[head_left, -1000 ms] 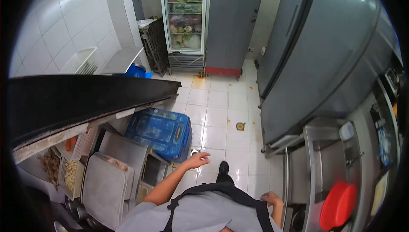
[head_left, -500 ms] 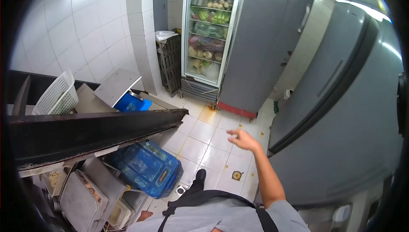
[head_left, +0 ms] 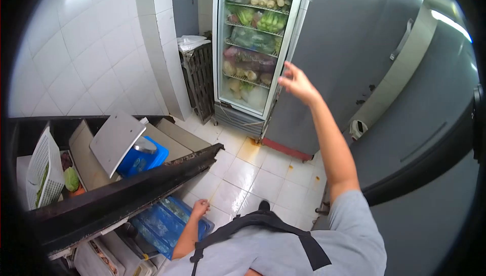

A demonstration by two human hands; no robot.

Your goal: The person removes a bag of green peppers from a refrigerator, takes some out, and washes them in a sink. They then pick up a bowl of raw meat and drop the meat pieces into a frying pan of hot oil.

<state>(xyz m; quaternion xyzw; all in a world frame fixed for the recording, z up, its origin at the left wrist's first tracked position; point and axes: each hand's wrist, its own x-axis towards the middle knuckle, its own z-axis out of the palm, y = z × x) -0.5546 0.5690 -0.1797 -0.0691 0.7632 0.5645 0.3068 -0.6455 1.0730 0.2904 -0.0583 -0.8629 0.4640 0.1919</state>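
Note:
My right hand [head_left: 297, 84] is raised in front of me with its fingers apart and nothing in them. It appears beside the right edge of the glass-door refrigerator [head_left: 251, 43]; whether it touches the frame is unclear. Behind the glass are white root vegetables [head_left: 268, 1], green leafy vegetables [head_left: 271, 22] and filled plastic bags. Low on the left, my left hand [head_left: 200, 208] hangs over the blue lidded container [head_left: 167, 225], its fingers curled; nothing can be made out in them.
A dark-edged counter [head_left: 116, 190] on the left holds a white basket [head_left: 46, 172] and a scale [head_left: 119, 142] with a blue base. Grey cabinets [head_left: 349, 48] stand right of the refrigerator. White tiles [head_left: 240, 172] cover the floor.
The view has moved nearer the refrigerator. My right arm has risen and reached forward toward the refrigerator's edge. My left hand has come further into view, above the blue container.

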